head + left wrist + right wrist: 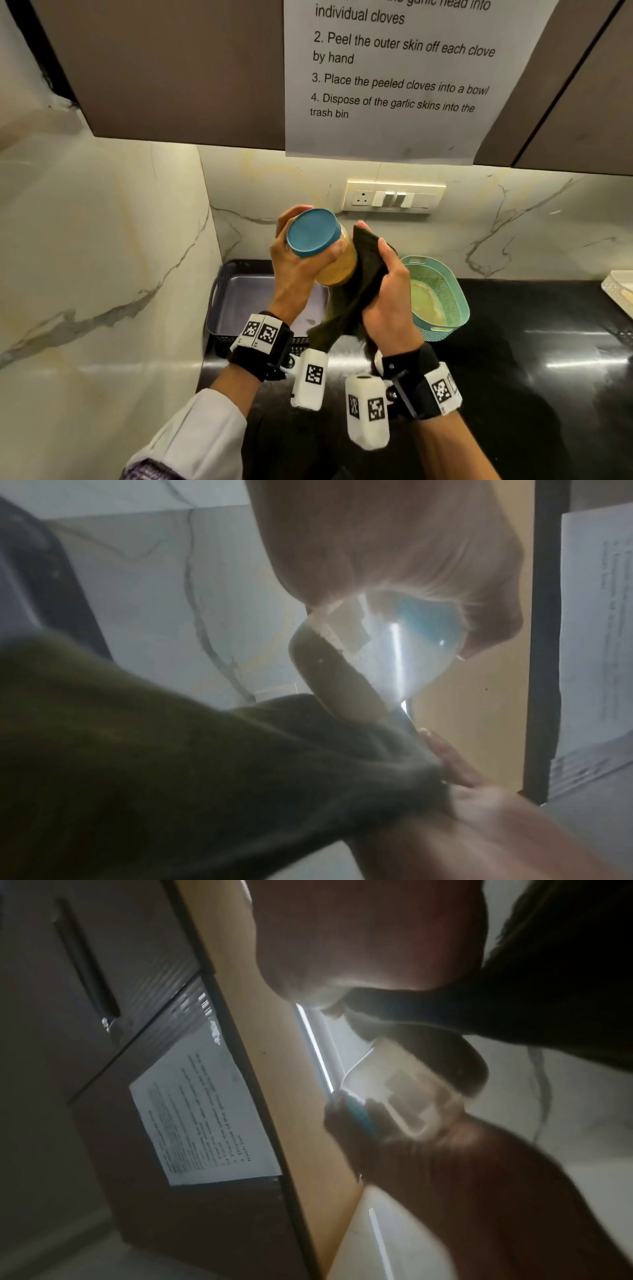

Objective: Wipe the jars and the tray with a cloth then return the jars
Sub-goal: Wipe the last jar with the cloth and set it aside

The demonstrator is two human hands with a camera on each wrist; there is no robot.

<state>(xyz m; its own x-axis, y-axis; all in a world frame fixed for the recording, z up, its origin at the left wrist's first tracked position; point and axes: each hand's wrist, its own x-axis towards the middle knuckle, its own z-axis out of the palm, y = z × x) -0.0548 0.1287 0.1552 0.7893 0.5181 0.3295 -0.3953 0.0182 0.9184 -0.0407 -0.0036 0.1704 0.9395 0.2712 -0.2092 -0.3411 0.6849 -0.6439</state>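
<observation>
My left hand [294,260] grips a clear jar [337,263] of yellowish contents by its blue lid [311,233], held tilted in the air above the counter. My right hand [390,284] holds a dark green cloth [359,291] pressed against the jar's side and base. The left wrist view shows the jar [383,658] from below, the cloth [205,764] and the right hand [479,791] under it. In the right wrist view the jar [404,1093] and lid [359,1115] appear dim. A dark grey tray [233,305] lies below, against the left wall.
A teal perforated basket [442,301] stands on the black counter [513,377] just right of my hands. A white container's corner [620,287] shows at the far right. Marble walls close the left and back; cabinets with a taped paper sheet [394,78] hang overhead.
</observation>
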